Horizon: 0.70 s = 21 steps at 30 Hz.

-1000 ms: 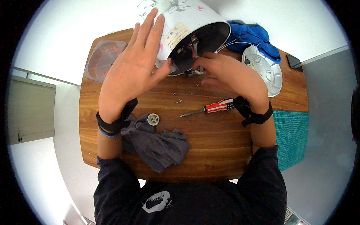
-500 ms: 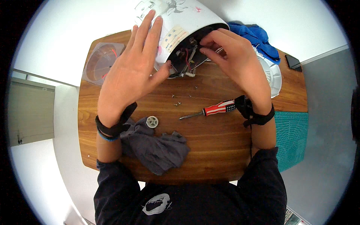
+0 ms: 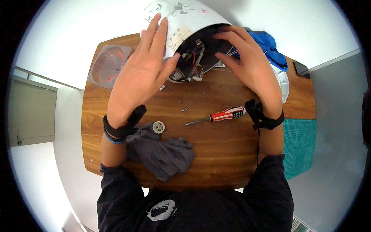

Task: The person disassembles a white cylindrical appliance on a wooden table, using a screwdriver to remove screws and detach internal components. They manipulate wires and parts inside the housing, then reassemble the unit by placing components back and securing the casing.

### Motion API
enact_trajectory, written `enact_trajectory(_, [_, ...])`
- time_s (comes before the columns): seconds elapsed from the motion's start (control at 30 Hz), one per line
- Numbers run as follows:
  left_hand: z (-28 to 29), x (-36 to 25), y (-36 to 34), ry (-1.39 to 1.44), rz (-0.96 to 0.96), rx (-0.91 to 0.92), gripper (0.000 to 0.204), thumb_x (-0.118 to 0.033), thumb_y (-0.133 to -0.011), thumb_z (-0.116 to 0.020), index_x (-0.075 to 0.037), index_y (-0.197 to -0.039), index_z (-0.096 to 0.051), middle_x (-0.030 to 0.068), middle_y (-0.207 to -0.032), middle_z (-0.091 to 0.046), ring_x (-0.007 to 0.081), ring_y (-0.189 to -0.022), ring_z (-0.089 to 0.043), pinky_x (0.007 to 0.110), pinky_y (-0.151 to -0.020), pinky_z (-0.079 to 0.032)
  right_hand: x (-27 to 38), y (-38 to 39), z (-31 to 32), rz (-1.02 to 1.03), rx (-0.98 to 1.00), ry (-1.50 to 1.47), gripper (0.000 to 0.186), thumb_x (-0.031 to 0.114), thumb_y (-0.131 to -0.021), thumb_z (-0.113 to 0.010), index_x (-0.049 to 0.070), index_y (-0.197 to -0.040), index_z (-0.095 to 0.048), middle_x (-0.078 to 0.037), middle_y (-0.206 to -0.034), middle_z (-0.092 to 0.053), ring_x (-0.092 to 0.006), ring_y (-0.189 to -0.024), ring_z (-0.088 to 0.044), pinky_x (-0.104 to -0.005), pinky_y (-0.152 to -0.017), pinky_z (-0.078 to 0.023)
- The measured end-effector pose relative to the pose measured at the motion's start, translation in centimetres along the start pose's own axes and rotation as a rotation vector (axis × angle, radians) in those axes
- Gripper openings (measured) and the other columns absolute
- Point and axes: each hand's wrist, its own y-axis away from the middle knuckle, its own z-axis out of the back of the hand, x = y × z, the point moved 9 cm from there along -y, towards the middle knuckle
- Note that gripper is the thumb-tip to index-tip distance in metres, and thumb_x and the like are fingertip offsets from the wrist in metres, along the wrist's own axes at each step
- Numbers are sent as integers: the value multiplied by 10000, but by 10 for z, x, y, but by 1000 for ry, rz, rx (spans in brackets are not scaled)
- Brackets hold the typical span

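Observation:
A white cylindrical appliance (image 3: 208, 15) with printed flowers lies tipped at the far side of the table, its open end facing me. Inside the dark opening, loose wiring (image 3: 194, 58) with red leads and metal connectors shows. My left hand (image 3: 137, 75) grips the housing from the left, long fingers along its outer wall and thumb by the rim. At the right of the opening is my right hand (image 3: 253, 67), fingers spread and slightly blurred, holding nothing I can see. Several small screws (image 3: 184, 109) lie below the appliance, near a red-handled screwdriver (image 3: 228, 114).
A grey cloth (image 3: 168, 156) and a round white wheel-like part (image 3: 158, 127) lie nearer to me. At far left stands a clear plastic box (image 3: 102, 69). On the right are a blue cloth (image 3: 266, 44), a white plastic cover (image 3: 285, 85), a phone (image 3: 301, 69) and a green cutting mat (image 3: 299, 145).
My right hand has drawn slightly out of the opening, and its fingers have spread apart. The appliance has tilted a little, showing more of its inside; my left hand stays on it.

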Motion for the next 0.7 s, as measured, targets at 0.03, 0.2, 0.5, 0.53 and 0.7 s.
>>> enact_trajectory(0.03, [3,2,0,34,17,-3,737,-268,-1099,-684,31,-1689,-359,334,-1744,-367,588,-1460,-533,559,-1163,-536,2,0,0,22,-16,-1,487,109,-929,-831,107,-1391,-677,-191,-1471,-630,-450,-1340,-629,-487,-1112,-550])
enact_trajectory(0.2, [15,13,-1,172,72,-41,642,-274,-1147,-620,19,-1679,-412,325,-1711,-440,513,-1313,-677,503,-1094,-559,15,-3,-7,76,-32,54,654,105,-899,-856,164,-1514,-640,-220,-1655,-512,-470,-1477,-544,-524,-1222,-485])
enact_trajectory(0.5, [30,24,-1,368,200,-98,488,-282,-1190,-540,-9,-1594,-561,311,-1066,-762,496,-1062,-742,487,-954,-563,46,-5,7,185,23,207,660,118,-909,-846,225,-1531,-652,-137,-1713,-482,-457,-1593,-421,-564,-1269,-433])
enact_trajectory(0.53, [29,24,-1,376,203,-101,484,-282,-1189,-539,-12,-1591,-566,305,-1037,-757,494,-1036,-744,489,-936,-563,47,-3,7,175,27,214,648,117,-919,-837,223,-1534,-659,-145,-1716,-484,-456,-1598,-418,-558,-1272,-426])
enact_trajectory(0.7, [26,19,0,368,221,-116,477,-282,-1184,-548,-13,-1576,-581,289,-970,-746,487,-967,-747,493,-875,-569,49,-3,11,139,4,230,563,99,-956,-798,216,-1500,-707,-163,-1679,-537,-458,-1544,-495,-532,-1240,-451])
